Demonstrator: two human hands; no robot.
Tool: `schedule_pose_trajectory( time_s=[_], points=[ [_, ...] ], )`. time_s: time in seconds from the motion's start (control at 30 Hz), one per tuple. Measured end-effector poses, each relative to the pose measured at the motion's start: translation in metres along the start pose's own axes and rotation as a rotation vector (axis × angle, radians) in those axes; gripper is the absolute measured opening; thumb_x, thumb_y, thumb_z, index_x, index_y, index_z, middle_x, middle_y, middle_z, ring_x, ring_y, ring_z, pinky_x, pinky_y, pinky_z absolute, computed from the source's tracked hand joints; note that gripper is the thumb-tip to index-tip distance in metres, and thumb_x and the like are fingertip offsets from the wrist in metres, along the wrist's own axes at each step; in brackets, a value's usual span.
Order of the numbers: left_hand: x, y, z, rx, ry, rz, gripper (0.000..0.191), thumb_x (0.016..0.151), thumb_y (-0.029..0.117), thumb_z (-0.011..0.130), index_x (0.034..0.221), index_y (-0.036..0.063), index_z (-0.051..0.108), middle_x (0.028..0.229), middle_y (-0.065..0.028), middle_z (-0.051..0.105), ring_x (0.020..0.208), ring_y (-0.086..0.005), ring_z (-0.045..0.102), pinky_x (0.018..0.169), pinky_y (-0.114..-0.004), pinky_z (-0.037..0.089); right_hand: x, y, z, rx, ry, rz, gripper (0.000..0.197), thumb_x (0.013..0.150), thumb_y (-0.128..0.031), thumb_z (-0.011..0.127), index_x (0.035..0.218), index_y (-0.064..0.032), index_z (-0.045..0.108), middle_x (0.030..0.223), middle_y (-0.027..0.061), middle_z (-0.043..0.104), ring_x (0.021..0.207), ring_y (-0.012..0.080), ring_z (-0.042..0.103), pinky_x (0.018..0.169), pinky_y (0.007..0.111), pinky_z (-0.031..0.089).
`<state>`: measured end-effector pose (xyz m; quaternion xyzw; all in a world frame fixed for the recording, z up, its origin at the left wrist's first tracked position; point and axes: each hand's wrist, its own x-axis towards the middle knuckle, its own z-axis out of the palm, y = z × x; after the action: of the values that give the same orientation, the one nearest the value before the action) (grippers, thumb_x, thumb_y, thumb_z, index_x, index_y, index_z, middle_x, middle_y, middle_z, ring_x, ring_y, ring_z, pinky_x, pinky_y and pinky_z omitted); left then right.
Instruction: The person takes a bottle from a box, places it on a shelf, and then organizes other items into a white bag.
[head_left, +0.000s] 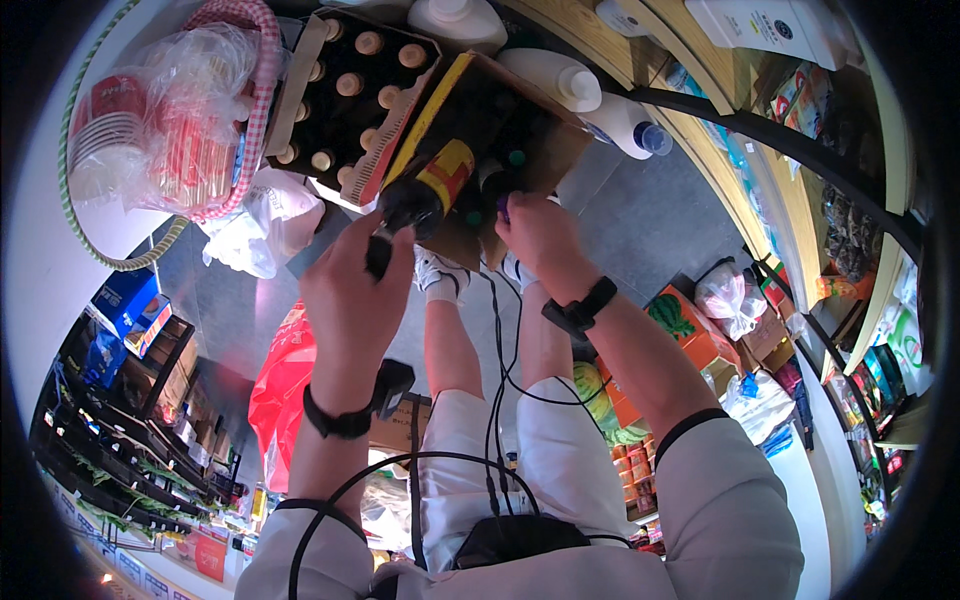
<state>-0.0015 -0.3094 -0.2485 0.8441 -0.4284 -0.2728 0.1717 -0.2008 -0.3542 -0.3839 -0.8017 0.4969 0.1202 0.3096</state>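
Note:
My left hand (360, 277) grips the neck of a dark bottle (431, 191) with a yellow and red label, tilted over an open cardboard box. My right hand (538, 234) is closed on a small purple thing, perhaps a bottle cap, at the box's near right side; what is below it is too dark to tell. Inside the cardboard box (566, 146) green caps (517, 158) show among dark bottles. Against its left side stands another open carton (296, 90), holding several dark bottles with pale caps (349, 84).
White plastic jugs (546, 75) stand behind the boxes. At the left are a basket (266, 112) with wrapped paper cups and a white plastic bag (262, 217). A red bag (289, 390) lies near my left forearm. Shelves (780, 202) line the right; black cables (495, 390) hang before me.

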Motion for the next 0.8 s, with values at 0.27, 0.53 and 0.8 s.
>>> schedule_pose_trajectory(
  time_s=[0.27, 0.53, 0.8],
  points=[
    [0.022, -0.001, 0.052, 0.044, -0.038, 0.115, 0.028, 0.081, 0.026, 0.070, 0.092, 0.0009, 0.067, 0.069, -0.0165, 0.066, 0.062, -0.0329, 0.066, 0.056, -0.038, 0.054, -0.007, -0.005, 0.011, 0.015, -0.014, -0.065, 0.017, 0.081, -0.021, 0.064, 0.075, -0.0053, 0.063, 0.074, 0.0140, 0.065, 0.068, 0.0306, 0.066, 0.062, 0.039, 0.054],
    [0.046, -0.002, 0.077, 0.166, -0.081, 0.121, 0.030, 0.082, 0.029, 0.069, 0.094, 0.0013, 0.069, 0.068, -0.0192, 0.065, 0.062, -0.0327, 0.066, 0.057, -0.038, 0.052, -0.003, 0.002, 0.011, 0.045, 0.029, 0.023, 0.020, 0.085, -0.022, 0.060, 0.077, -0.0035, 0.060, 0.072, 0.0142, 0.063, 0.071, 0.0311, 0.064, 0.059, 0.041, 0.053],
    [0.062, -0.001, 0.090, 0.173, -0.090, 0.182, 0.032, 0.082, 0.032, 0.068, 0.093, 0.0018, 0.070, 0.069, -0.0200, 0.066, 0.065, -0.0341, 0.067, 0.058, -0.040, 0.053, 0.001, 0.003, 0.005, 0.041, 0.067, 0.077, 0.021, 0.086, -0.024, 0.059, 0.078, -0.0039, 0.060, 0.071, 0.0146, 0.063, 0.068, 0.0313, 0.065, 0.060, 0.040, 0.054]
  ],
)
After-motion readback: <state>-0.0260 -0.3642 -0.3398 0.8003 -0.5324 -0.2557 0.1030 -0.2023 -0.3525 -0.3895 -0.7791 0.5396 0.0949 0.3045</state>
